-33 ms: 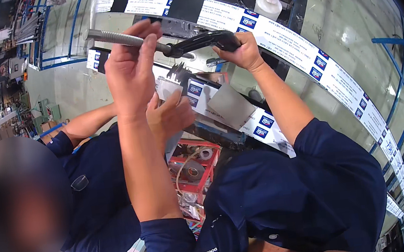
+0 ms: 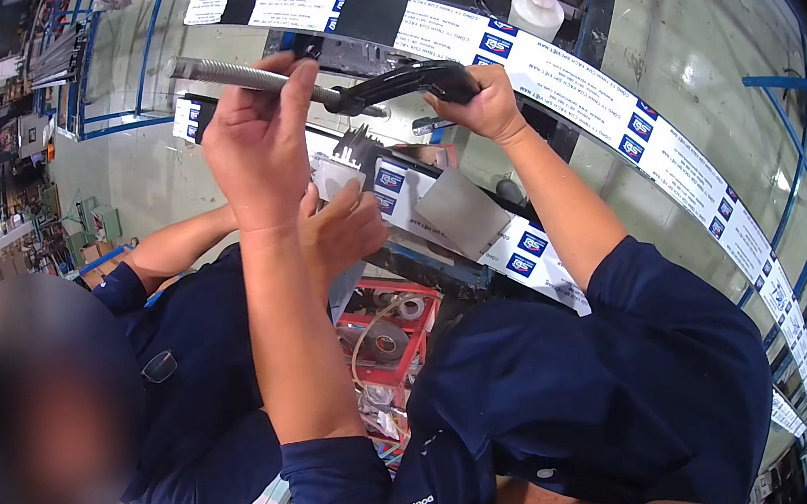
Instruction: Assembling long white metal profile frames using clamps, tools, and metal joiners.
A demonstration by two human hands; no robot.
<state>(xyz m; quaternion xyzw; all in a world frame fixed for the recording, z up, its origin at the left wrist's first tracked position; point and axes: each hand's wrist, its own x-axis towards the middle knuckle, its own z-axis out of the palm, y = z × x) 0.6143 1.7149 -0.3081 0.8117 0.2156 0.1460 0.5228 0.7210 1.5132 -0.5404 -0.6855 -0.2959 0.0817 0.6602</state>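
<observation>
A black C-clamp (image 2: pixel 407 78) with a long silvery threaded screw (image 2: pixel 220 73) is held up over the work. My right hand (image 2: pixel 489 105) grips the end of its black frame. At the screw, my left hand (image 2: pixel 259 139) has its thumb in front and its fingers curled behind the thread. Below the clamp lies a dark profile covered in white printed film (image 2: pixel 394 177), with a grey flat plate (image 2: pixel 462 210) across it. Beside my left wrist, a co-worker's hand (image 2: pixel 350 226) is next to a dark toothed metal piece (image 2: pixel 355 147).
A long film-covered profile (image 2: pixel 596 97) curves across the far side and down the right. Behind it stands a white spray bottle (image 2: pixel 536 14) with a red nozzle. A red cart (image 2: pixel 396 354) with tape rolls is below the work. The co-worker (image 2: pixel 197 378) stands close at left.
My left hand has shifted slightly left and down, its fingers lower against the screw. My right hand and the clamp stay in place.
</observation>
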